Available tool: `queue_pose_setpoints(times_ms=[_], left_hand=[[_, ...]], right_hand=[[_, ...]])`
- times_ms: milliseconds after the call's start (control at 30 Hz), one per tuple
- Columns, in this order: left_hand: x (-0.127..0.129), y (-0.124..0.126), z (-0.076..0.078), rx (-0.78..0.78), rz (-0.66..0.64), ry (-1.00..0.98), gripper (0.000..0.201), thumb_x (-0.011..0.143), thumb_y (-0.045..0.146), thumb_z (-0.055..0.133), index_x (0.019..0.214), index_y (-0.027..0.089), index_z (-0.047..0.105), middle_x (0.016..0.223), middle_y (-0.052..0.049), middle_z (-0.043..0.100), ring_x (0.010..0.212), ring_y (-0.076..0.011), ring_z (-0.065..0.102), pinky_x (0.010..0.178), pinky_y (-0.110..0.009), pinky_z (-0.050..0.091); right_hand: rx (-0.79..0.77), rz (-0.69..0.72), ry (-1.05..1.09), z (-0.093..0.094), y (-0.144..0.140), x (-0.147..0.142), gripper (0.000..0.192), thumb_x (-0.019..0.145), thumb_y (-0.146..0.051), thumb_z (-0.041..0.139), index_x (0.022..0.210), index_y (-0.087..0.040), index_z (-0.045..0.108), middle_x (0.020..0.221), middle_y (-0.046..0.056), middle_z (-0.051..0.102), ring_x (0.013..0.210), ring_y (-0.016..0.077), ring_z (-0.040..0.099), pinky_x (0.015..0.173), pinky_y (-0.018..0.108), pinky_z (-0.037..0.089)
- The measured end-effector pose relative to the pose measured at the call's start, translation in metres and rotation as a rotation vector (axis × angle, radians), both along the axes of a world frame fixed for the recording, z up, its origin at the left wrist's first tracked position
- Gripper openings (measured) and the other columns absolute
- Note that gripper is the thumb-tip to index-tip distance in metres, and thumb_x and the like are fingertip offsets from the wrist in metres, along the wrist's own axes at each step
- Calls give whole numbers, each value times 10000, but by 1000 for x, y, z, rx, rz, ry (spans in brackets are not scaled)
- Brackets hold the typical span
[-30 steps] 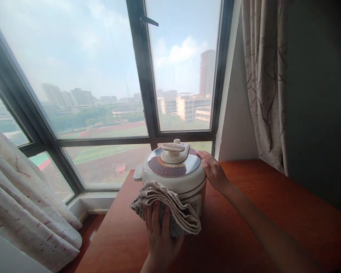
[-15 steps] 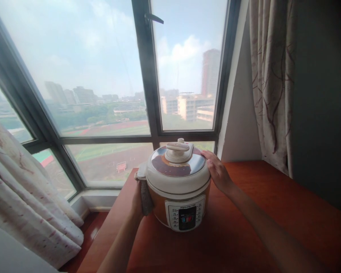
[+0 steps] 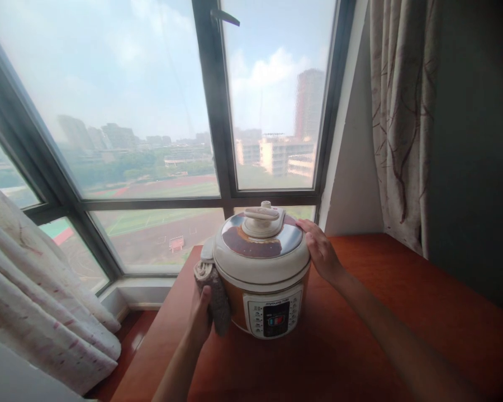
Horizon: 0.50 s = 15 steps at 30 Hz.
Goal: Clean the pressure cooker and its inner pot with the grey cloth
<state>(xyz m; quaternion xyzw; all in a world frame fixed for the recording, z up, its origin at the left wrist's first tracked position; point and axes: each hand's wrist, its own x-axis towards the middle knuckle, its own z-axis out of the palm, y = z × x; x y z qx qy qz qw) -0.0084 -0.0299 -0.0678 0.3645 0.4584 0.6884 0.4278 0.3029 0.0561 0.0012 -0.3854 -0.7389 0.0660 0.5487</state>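
Observation:
A cream and orange electric pressure cooker (image 3: pixel 263 273) stands on the reddish wooden table (image 3: pixel 360 335) by the window, its control panel facing me. My left hand (image 3: pixel 200 315) presses a folded grey-beige cloth (image 3: pixel 213 293) against the cooker's left side. On the right rim of the lid lies my right hand (image 3: pixel 321 252), flat and with fingers spread. The lid has a stained metal top and a cream handle (image 3: pixel 262 215).
A large dark-framed window (image 3: pixel 212 111) rises behind the table. Patterned curtains hang at the right (image 3: pixel 396 123) and bunch at the lower left (image 3: pixel 37 301). A dark wall borders the table on the right. The table's left edge drops to a wooden floor.
The cloth in my left hand moved from the cooker's front to its left side, uncovering the control panel. My right hand stayed on the lid's rim.

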Motion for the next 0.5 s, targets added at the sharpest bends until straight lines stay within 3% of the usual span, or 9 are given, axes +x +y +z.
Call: queue_pose_setpoints(times_ms=[100, 200, 333, 433, 500], left_hand=[[8, -8, -15, 26, 112, 147, 594, 629, 438, 861, 1156, 240, 672, 1184, -58, 719, 1292, -344, 565, 1062, -409, 492], [5, -2, -12, -56, 160, -53, 461, 746, 464, 752, 1153, 261, 673, 1154, -37, 730, 1232, -332, 614, 1005, -433, 535], [-19, 13, 24, -46, 18, -359, 443, 806, 522, 628, 1142, 234, 657, 1117, -66, 741, 1159, -315, 665, 925, -458, 588], [-38, 26, 61, 130, -54, -326, 499, 809, 604, 598, 1146, 240, 645, 1129, -66, 748, 1230, -323, 628, 977, -474, 567], [-41, 38, 80, 158, -91, -284, 496, 804, 587, 618, 1137, 221, 650, 1094, -88, 758, 1212, -334, 639, 1007, -500, 547]], right_hand=[[1, -3, 6, 0, 0, -1, 507, 1047, -442, 259, 1342, -246, 622, 1402, 82, 607, 1398, 252, 460, 1223, 521, 314], [3, 2, 4, 1, 0, 0, 508, 1046, -442, 264, 1344, -240, 621, 1408, 88, 603, 1398, 253, 462, 1220, 520, 319], [6, 12, 0, 0, 0, 2, 503, 1046, -440, 268, 1345, -246, 623, 1414, 85, 601, 1395, 253, 468, 1219, 520, 321], [6, 9, 8, 0, 1, 1, 500, 1043, -443, 273, 1326, -246, 635, 1404, 84, 609, 1397, 256, 465, 1219, 523, 318], [3, 5, 23, -2, 2, 0, 499, 1041, -442, 272, 1318, -244, 637, 1406, 83, 605, 1399, 253, 460, 1221, 521, 313]])
